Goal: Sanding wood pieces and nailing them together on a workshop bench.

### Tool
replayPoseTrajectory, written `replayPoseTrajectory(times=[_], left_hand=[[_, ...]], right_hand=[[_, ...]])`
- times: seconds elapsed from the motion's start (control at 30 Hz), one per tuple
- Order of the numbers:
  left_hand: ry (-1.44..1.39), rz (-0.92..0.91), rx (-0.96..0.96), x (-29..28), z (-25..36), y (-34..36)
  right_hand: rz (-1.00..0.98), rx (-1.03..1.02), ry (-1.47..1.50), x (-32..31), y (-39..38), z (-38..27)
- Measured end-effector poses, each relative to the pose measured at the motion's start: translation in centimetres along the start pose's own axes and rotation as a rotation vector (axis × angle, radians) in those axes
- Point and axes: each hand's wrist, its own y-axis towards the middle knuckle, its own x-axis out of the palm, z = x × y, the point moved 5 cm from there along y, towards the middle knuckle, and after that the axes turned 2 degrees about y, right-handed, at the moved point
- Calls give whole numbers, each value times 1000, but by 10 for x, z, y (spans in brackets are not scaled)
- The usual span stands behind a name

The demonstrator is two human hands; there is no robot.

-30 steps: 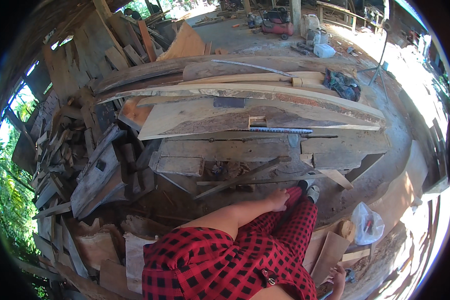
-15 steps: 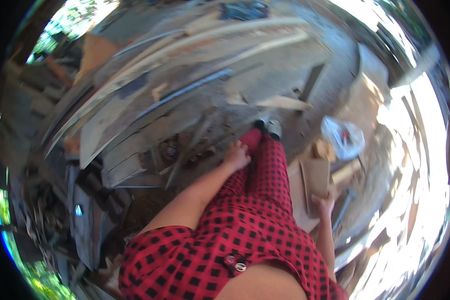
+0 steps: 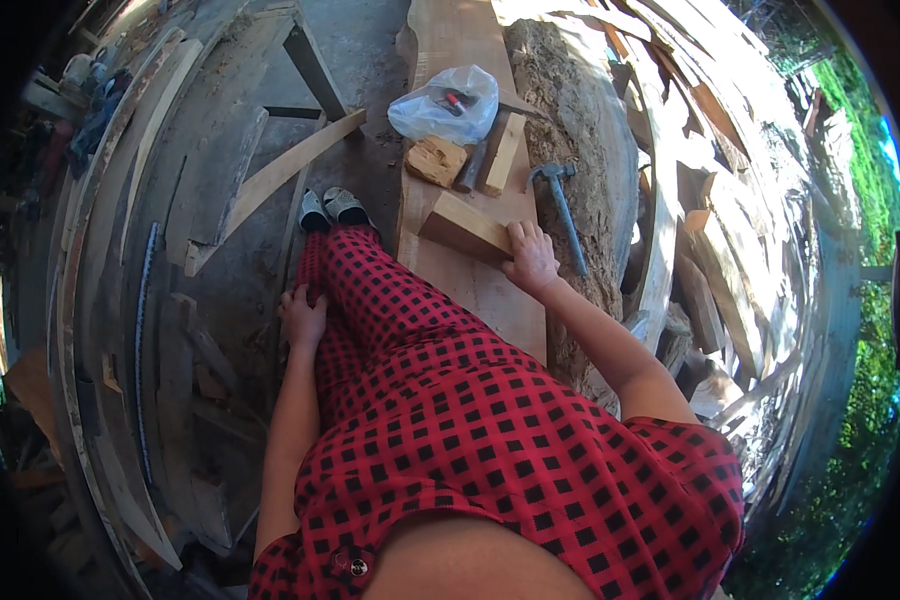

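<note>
On a wide wooden plank (image 3: 475, 300) to my right lies a squared wooden block (image 3: 463, 228). My right hand (image 3: 533, 257) is closed over the block's near right end, fingers on its top. My left hand (image 3: 302, 318) rests against my leg by the knee, fingers spread and nothing in them. Beyond the block are a rough wood chunk (image 3: 435, 160), a dark narrow bar (image 3: 472, 168) and a short pale wood piece (image 3: 505, 155). A blue-grey claw hammer (image 3: 567, 220) lies to the right of my right hand.
A clear plastic bag (image 3: 440, 108) with something red inside sits farther along the plank. Rough-barked timber (image 3: 560, 110) borders it on the right, with piled scrap wood (image 3: 710, 300) beyond. Long boards (image 3: 160, 300) stand at left; a leaning plank (image 3: 280, 180) is near my feet.
My view has swung to the right, bringing the plank and hammer toward the middle. The block, earlier held more upright, now lies on the plank under my right hand. My left hand stays at my leg.
</note>
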Motion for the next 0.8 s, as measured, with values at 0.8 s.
replayPoseTrajectory(times=[0.8], left_hand=[[-146,35,-28,4,-23,-1]], right_hand=[[252,555,488,-77,102,161]])
